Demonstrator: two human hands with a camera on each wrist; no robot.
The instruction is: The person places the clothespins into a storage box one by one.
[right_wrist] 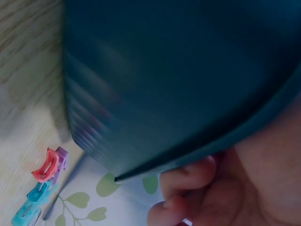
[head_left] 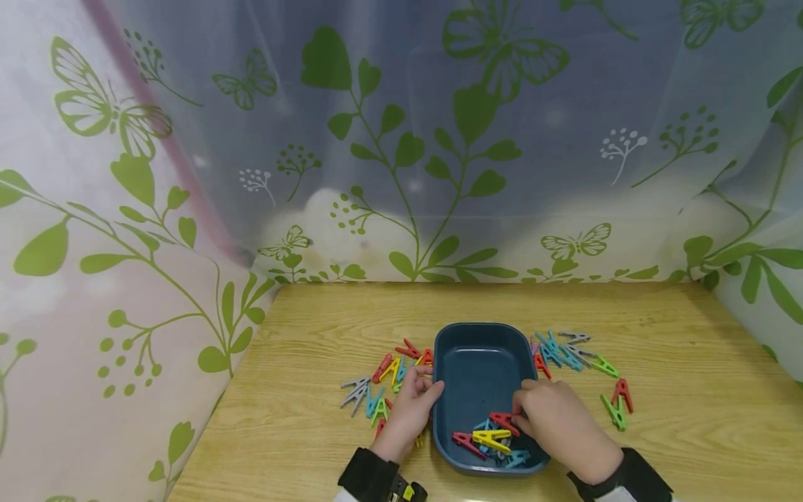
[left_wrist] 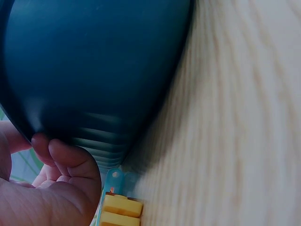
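A dark blue plastic tub [head_left: 483, 369] stands on the table, with several clothespins piled at its near end, among them a yellow clothespin [head_left: 492, 439]. My left hand [head_left: 410, 404] holds the tub's left wall, thumb at the rim and fingers curled outside; the left wrist view shows these fingers [left_wrist: 73, 157] against the edge. Reaching over the right rim, my right hand [head_left: 558, 422] pinches a red clothespin [head_left: 504, 422] above the pile. In the right wrist view the tub's wall hides most of that pinch, leaving curled fingers [right_wrist: 188, 176] in sight.
Left of the tub lie scattered clothespins, including grey clothespins [head_left: 356, 390] and a red clothespin [head_left: 381, 367]. On the right are blue clothespins [head_left: 555, 350] and a green clothespin [head_left: 613, 413]. A patterned curtain [head_left: 401, 174] borders the wooden table [head_left: 301, 328].
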